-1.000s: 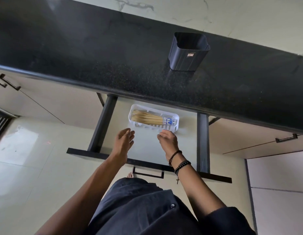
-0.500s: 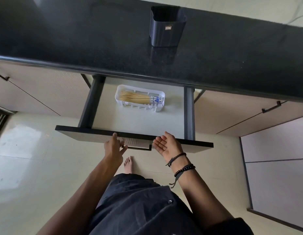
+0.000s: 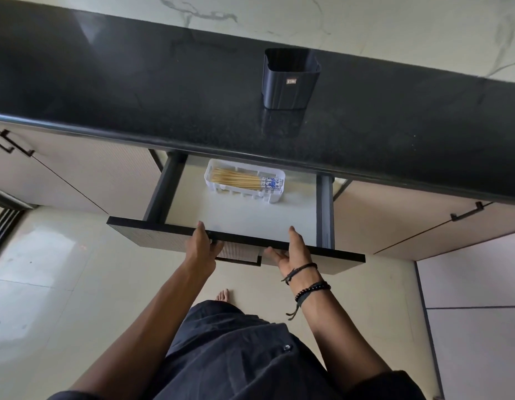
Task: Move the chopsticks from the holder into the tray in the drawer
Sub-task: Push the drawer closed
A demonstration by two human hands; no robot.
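A bundle of wooden chopsticks (image 3: 236,180) with blue-patterned ends lies flat in a white slotted tray (image 3: 244,195). The tray sits at the back of the open drawer (image 3: 152,235), partly under the counter's edge. The dark holder (image 3: 289,79) stands upright on the black counter (image 3: 135,90), and no chopsticks show in it. My left hand (image 3: 201,246) grips the top edge of the drawer front, left of the handle (image 3: 239,261). Flat against the drawer front, to the right of the handle, my right hand (image 3: 295,252) has its fingers spread up to the edge.
Closed beige cabinet fronts with black handles (image 3: 467,212) flank the drawer on both sides. Pale floor tiles lie below, with my bare foot (image 3: 223,295) under the drawer. A marble wall runs behind the counter.
Both hands have drawn back from beside the tray to the drawer front. The left one has closed on its top edge. The drawer looks slightly further in.
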